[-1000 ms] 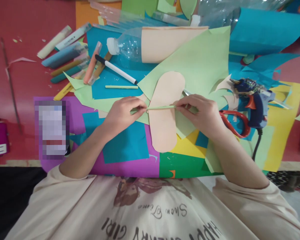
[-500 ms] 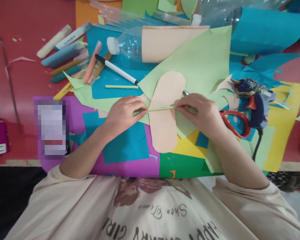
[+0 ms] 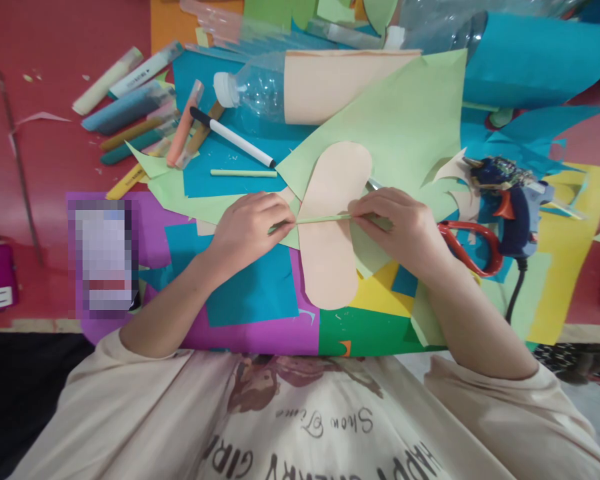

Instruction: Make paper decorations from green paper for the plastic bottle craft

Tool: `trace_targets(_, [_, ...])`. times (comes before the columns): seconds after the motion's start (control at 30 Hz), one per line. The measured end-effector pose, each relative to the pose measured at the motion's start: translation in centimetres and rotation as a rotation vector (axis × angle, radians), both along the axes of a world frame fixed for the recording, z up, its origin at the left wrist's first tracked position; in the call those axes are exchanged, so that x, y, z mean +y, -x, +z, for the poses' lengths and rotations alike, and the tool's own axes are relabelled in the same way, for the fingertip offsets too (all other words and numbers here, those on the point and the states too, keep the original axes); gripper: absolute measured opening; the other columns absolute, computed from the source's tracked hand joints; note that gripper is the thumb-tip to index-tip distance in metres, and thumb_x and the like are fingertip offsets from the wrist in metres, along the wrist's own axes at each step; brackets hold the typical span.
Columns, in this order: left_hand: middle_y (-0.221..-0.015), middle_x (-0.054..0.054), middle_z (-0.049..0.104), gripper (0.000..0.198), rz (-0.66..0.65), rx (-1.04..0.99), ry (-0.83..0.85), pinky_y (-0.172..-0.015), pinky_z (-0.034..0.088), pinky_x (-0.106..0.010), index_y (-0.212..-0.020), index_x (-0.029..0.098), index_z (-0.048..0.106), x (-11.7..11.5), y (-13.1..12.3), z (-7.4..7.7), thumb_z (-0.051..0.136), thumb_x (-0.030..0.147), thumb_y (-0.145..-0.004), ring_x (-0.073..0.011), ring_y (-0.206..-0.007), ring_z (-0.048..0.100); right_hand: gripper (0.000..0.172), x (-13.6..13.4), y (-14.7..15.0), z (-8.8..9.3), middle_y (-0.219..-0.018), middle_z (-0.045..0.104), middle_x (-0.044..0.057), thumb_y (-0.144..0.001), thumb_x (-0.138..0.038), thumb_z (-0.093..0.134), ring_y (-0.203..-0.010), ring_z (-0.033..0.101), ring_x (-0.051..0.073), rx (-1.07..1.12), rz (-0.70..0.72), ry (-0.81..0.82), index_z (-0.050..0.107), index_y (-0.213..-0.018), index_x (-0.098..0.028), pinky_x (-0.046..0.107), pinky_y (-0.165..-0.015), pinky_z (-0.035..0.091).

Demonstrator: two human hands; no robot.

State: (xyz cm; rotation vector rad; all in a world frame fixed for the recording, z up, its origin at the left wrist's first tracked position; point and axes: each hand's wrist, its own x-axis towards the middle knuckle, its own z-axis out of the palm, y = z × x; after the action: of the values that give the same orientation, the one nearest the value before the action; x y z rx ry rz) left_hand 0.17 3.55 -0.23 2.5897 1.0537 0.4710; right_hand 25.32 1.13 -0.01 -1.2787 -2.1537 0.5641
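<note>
The person wears a loose cream shirt point(image 3: 180, 413), its wide, softly creased sleeves point(image 3: 515, 403) stopping around the elbows, so the forearms point(image 3: 177, 310) are bare. I can read "HAPPY" among big dark capitals point(image 3: 433, 460) across the chest, with curly script point(image 3: 350, 421), "Show Time", and a brownish printed picture point(image 3: 257, 390) lower down.

Your L hand point(image 3: 250, 223) & R hand point(image 3: 400, 220) face each other, fingers point(image 3: 281, 211) pinched vs. thumbs point(image 3: 281, 232), backs up. Both forearms point(image 3: 173, 303) angle fwd & inward.
</note>
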Motion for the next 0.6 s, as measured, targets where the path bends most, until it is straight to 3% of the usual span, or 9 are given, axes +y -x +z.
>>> trace_targets(0.6, [-0.081,-0.003,0.067,0.023,-0.060,0.047,-0.113,-0.068,0.044,-0.028,-0.072,0.016,0.064,-0.37,-0.33,0.81,0.050,0.017,-0.091,-0.0155,-0.075,0.061,0.017,-0.24,0.19,-0.25,-0.083,0.069,0.007,-0.086,-0.012,0.052,-0.080,0.064,0.020,-0.081,0.017,-0.067,0.060,-0.074,-0.021,0.034,-0.070,0.054])
